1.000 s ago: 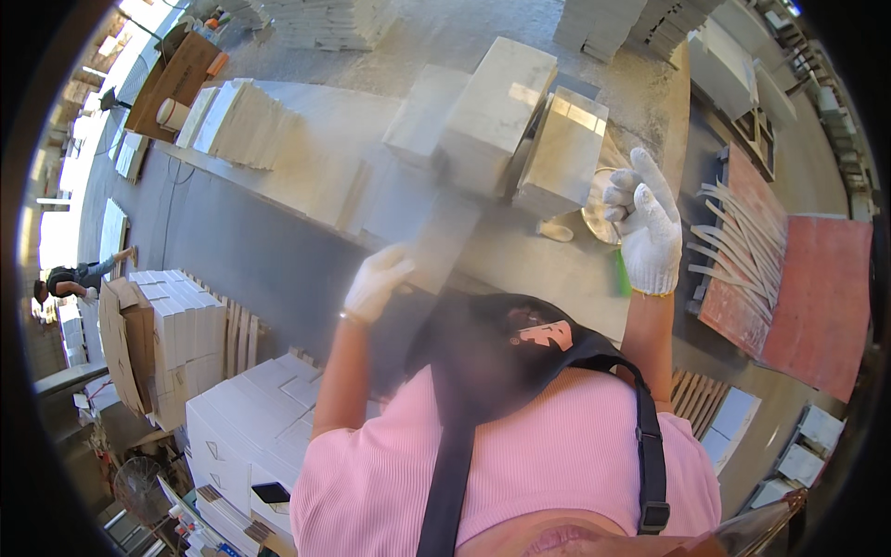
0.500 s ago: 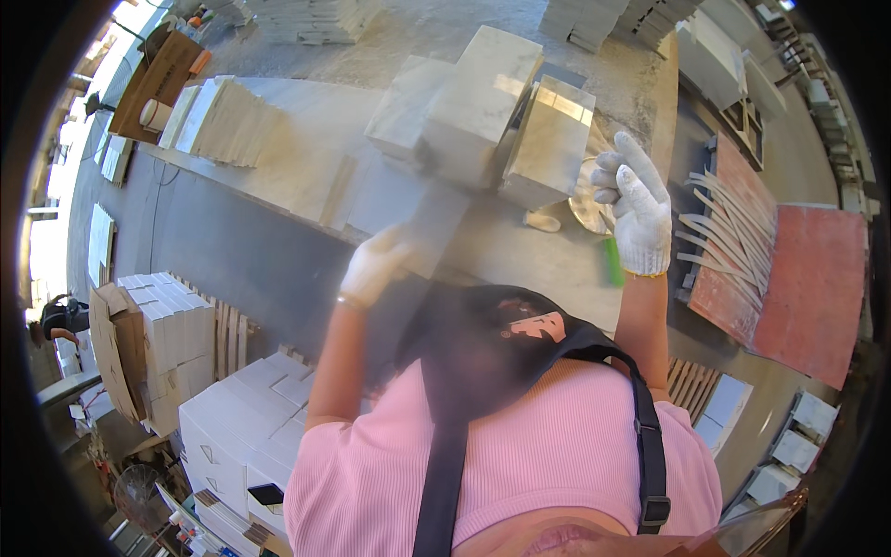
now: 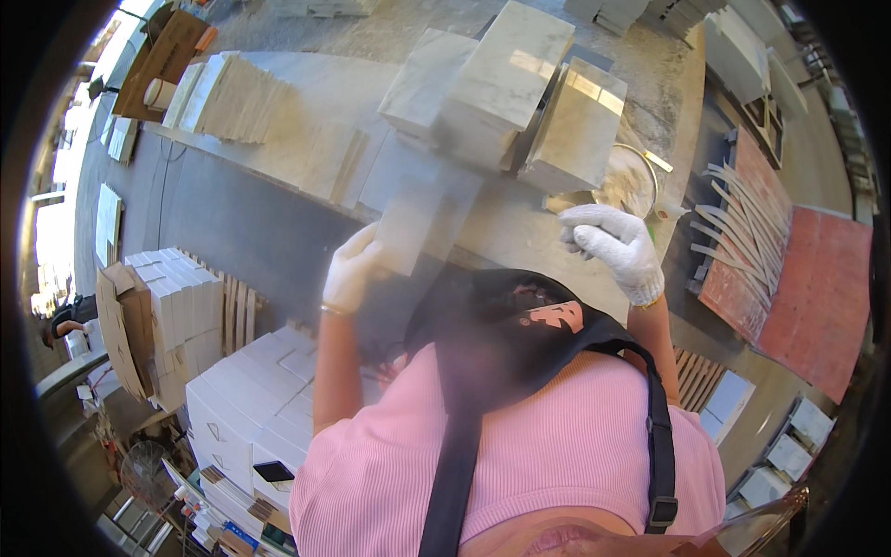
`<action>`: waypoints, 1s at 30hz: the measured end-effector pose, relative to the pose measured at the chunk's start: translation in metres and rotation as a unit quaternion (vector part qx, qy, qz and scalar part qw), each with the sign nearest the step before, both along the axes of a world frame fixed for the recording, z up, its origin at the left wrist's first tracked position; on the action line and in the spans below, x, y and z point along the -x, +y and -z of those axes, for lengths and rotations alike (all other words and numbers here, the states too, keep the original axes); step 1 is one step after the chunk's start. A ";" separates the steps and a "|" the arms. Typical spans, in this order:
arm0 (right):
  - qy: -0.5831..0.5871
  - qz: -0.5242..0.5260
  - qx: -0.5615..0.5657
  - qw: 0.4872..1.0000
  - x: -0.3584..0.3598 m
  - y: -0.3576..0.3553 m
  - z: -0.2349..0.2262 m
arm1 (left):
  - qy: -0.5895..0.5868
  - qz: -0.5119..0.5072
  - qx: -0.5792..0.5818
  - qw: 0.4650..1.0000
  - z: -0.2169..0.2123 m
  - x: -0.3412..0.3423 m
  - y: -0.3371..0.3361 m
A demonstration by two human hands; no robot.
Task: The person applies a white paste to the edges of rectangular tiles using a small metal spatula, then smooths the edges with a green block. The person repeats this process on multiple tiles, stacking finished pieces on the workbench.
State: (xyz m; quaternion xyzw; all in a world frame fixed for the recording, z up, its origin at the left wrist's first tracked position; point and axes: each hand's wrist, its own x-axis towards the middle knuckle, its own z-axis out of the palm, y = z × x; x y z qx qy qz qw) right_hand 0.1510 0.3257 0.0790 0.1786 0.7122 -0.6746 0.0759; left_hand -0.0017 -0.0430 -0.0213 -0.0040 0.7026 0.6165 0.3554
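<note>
White-gloved right hand [image 3: 613,249] lower, swung leftward

Right of centre: its fingers curl together. White-gloved left hand [image 3: 349,271], centre-left, meets the left edge of a pale grey rectangular stone tile [image 3: 410,227], mid-frame; blur, cannot tell if fingers clamp. Grey-veined white stone block [image 3: 520,60], upper centre.

Phone [image 3: 273,472] on white boxes [image 3: 237,404]; pale strips [image 3: 740,243] on red board [image 3: 766,178].

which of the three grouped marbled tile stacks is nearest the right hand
The rightmost stack, just beyond the right hand; the middle stack and left stack stand farther left.
</note>
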 end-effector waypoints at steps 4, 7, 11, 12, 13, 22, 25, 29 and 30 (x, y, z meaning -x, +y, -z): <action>-0.020 -0.123 -0.125 0.984 0.021 -0.032 0.050 | -0.002 -0.018 0.000 1.000 0.013 0.008 -0.007; -0.040 -0.162 -0.208 0.964 0.042 -0.050 0.090 | -0.010 -0.028 -0.027 0.999 0.022 0.007 -0.012; -0.054 -0.165 -0.287 0.942 0.070 -0.059 0.123 | -0.047 -0.034 -0.064 0.996 0.035 -0.003 -0.013; -0.052 -0.162 -0.302 0.938 0.075 -0.060 0.128 | -0.052 -0.034 -0.063 0.996 0.039 -0.006 -0.012; -0.051 -0.158 -0.318 0.933 0.080 -0.061 0.132 | -0.057 -0.035 -0.063 0.996 0.043 -0.010 -0.010; -0.005 -0.081 -0.271 0.959 0.083 -0.060 0.164 | -0.098 -0.035 -0.069 0.992 0.065 -0.023 -0.002; -0.030 -0.036 -0.211 0.976 0.077 -0.061 0.167 | -0.095 -0.027 -0.065 0.993 0.064 -0.022 -0.001; -0.096 0.075 0.017 0.992 0.067 -0.065 0.159 | -0.107 -0.020 -0.073 0.991 0.062 -0.021 0.002; -0.107 0.092 0.040 0.989 0.065 -0.067 0.156 | -0.108 -0.019 -0.075 0.991 0.061 -0.020 0.002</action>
